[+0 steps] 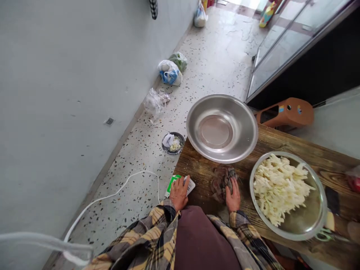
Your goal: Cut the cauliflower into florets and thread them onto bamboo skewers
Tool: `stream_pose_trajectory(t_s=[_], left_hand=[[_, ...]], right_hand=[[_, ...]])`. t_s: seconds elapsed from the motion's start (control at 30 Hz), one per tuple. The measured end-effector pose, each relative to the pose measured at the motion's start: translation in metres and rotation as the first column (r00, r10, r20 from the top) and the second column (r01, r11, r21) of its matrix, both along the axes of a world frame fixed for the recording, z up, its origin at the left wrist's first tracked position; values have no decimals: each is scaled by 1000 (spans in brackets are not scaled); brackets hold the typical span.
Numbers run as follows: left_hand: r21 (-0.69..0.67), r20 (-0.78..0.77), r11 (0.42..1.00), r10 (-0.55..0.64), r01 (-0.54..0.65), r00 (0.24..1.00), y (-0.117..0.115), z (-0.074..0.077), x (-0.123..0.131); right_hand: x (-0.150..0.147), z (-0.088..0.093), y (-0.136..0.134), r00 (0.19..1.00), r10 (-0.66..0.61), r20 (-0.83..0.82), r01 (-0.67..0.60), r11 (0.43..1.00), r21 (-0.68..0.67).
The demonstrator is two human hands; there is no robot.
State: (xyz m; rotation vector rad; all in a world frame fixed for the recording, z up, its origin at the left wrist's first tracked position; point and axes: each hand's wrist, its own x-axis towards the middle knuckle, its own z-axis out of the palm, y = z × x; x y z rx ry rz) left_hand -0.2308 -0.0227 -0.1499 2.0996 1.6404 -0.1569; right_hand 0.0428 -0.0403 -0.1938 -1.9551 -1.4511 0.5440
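My left hand (179, 193) is at the near left corner of the wooden table, its fingers closed over a green and white packet (191, 184). Part of that packet is hidden under the hand. A crumpled brown cloth (221, 182) lies on the tabletop, and my right hand (233, 197) has its fingers curled onto the cloth's right side. Just beyond the cloth stands a wide steel basin (242, 131) with nothing in it. To the right of my right hand, a metal bowl (316, 212) holds a pile of pale, cut cauliflower-like pieces (281, 185).
Wooden table (270, 144) with a dark flat object (332, 200) and green-handled scissors (323, 235) at right. Orange stool (292, 110) behind. On the floor: a drain (165, 150) with scraps, plastic bags (171, 73) along the wall, a white cable (126, 182).
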Motion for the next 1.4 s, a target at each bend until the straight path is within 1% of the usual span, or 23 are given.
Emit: stream_pose_trajectory(t_s=[0.1, 0.2, 0.3, 0.37, 0.4, 0.47, 0.53, 0.57, 0.63, 0.67, 0.7, 0.77, 0.83, 0.87, 0.9, 0.97, 1.07, 1.1, 1.17, 1.23, 1.3, 1.33, 1.4], left_hand=[[-57, 38, 996, -60, 62, 998, 3, 1, -13], [-90, 58, 994, -55, 60, 997, 6, 2, -25], [-115, 65, 991, 78, -70, 995, 9, 6, -43], [-102, 82, 980, 182, -174, 980, 12, 10, -62], [-82, 99, 973, 222, -215, 970, 13, 12, -73], [-28, 142, 963, 270, -269, 952, 17, 17, -96], [13, 170, 950, 305, -312, 937, 20, 19, -118], [22, 175, 943, 323, -332, 930, 21, 19, -128], [19, 171, 931, 355, -364, 919, 20, 18, -145], [11, 166, 928, 366, -373, 916, 18, 16, -151], [2, 162, 927, 371, -376, 914, 15, 14, -157], [-18, 153, 925, 377, -379, 913, 7, 10, -165], [-28, 149, 924, 381, -381, 913, 0, 6, -170], [-29, 150, 925, 379, -379, 913, -4, 4, -172], [-30, 151, 926, 376, -376, 914, -7, 3, -174], [-38, 153, 927, 373, -372, 915, -12, 0, -176], [-50, 157, 925, 379, -376, 912, -17, -2, -179], [-50, 159, 924, 381, -378, 911, -18, -3, -181], [-48, 167, 920, 391, -388, 905, -21, -3, -184], [-45, 177, 911, 411, -410, 894, -23, -3, -186], [-41, 187, 901, 432, -432, 882, -25, -3, -189], [-43, 191, 895, 443, -444, 876, -26, -2, -190], [-60, 197, 882, 470, -468, 861, -29, -3, -193]], right_hand=[[-40, -12, 10, 998, 2, 55, -1, 1000, -18], [-93, -15, 47, 996, 88, 8, -87, 995, -44], [-125, -3, 90, 966, 231, -117, -238, 970, -53], [-124, 13, 101, 946, 279, -166, -292, 955, -59], [-116, 23, 98, 942, 283, -183, -299, 952, -64], [-88, 40, 73, 949, 249, -194, -269, 960, -81], [-53, 48, 27, 973, 163, -161, -182, 977, -114], [-38, 48, 1, 991, 99, -91, -110, 984, -137], [-21, 37, -48, 997, -19, 78, 31, 987, -158], [-21, 28, -67, 982, -86, 168, 112, 982, -151], [-26, 17, -80, 973, -116, 200, 147, 978, -149], [-50, -2, -86, 969, -103, 223, 141, 977, -162], [-87, -14, -70, 981, -6, 195, 44, 980, -194], [-107, -17, -56, 984, 78, 161, -42, 975, -217], [-127, -17, -40, 984, 117, 133, -87, 973, -213], [-165, -12, -1, 994, 83, 66, -71, 983, -171], [-212, -4, 70, 981, 59, -184, -77, 993, -91], [-223, 0, 95, 963, 45, -266, -65, 996, -68], [-234, 10, 141, 949, 81, -306, -99, 994, -43], [-227, 28, 169, 925, 170, -339, -185, 983, -12], [-206, 48, 166, 865, 368, -342, -377, 925, 44], [-193, 56, 152, 829, 472, -302, -485, 874, 34], [-165, 63, 105, 738, 647, -191, -664, 746, -43]])
